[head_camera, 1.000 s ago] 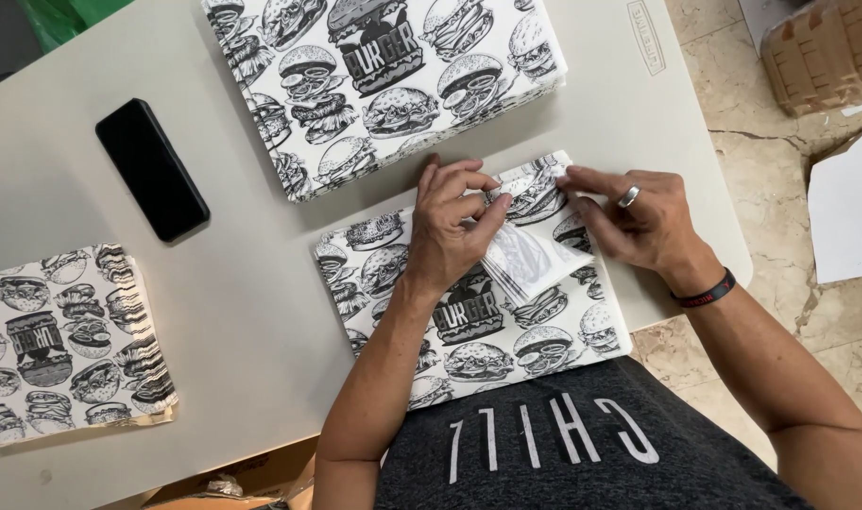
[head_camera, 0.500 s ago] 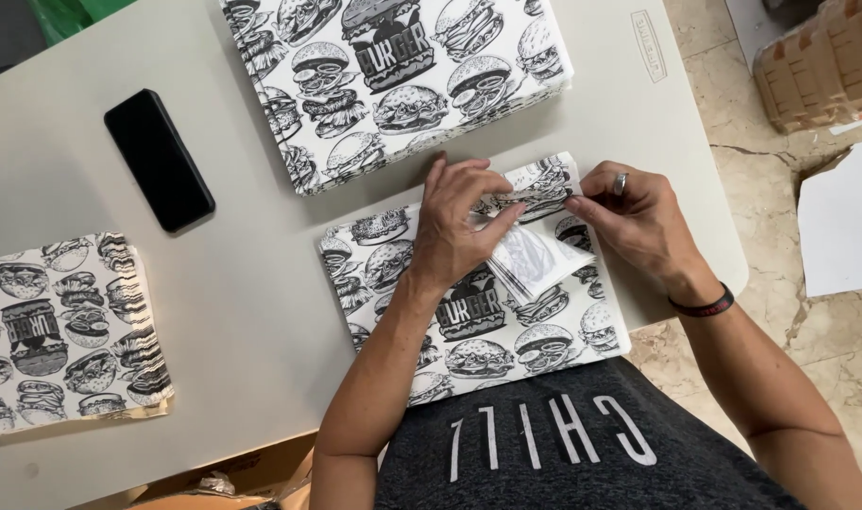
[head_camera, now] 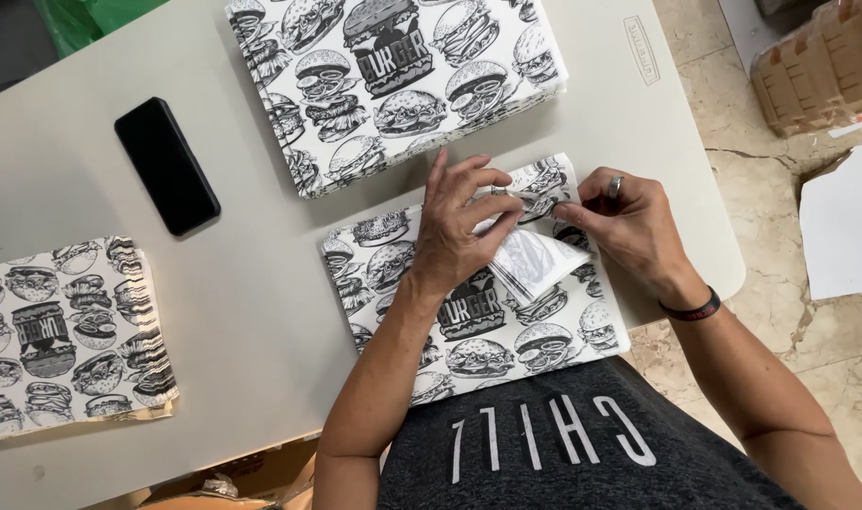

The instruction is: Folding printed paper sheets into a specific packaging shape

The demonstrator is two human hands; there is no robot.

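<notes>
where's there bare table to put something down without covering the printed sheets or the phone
Bare table runs between the left paper stack and the sheet being folded, below the black phone. A smaller strip sits at the far right corner, beside the top stack. Crowded around the left hand and right hand.

Both hands, left hand (head_camera: 454, 231) and right hand (head_camera: 629, 227), pinch a folded corner of the printed paper sheet (head_camera: 469, 302) on the counter (head_camera: 261, 312). A black phone (head_camera: 166, 165) lies well left of them.
</notes>
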